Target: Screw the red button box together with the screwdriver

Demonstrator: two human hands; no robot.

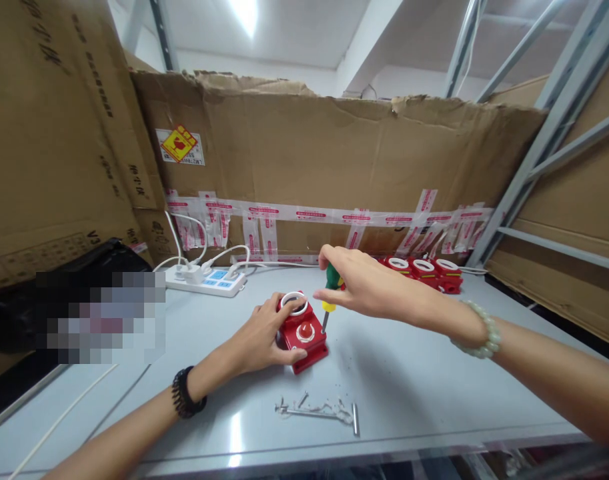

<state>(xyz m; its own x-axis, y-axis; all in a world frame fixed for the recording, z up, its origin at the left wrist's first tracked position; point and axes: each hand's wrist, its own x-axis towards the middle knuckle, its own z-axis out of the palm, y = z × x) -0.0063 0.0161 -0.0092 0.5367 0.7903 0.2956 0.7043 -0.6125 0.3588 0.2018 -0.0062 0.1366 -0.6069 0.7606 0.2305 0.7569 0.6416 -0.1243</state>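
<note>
A red box-like housing [311, 347] with a white ring [294, 303] and a round red knob [305, 331] on top rests on the grey table. My left hand [261, 333] grips it from the left, fingers over the ring end and thumb along the near side. In my right hand [351, 280] is a screwdriver [329, 307] with a green and yellow handle, held nearly upright. Its tip meets the right corner of the housing, where a small screw seems to sit. Part of the handle is hidden by my fingers.
Loose screws [303, 400], a metal T-shaped rod [355, 420] and whitish scraps lie near the table's front edge. Several similar red housings [424, 272] stand at the back right. A white power strip [209, 280] with cables sits back left, before a cardboard wall [309, 153].
</note>
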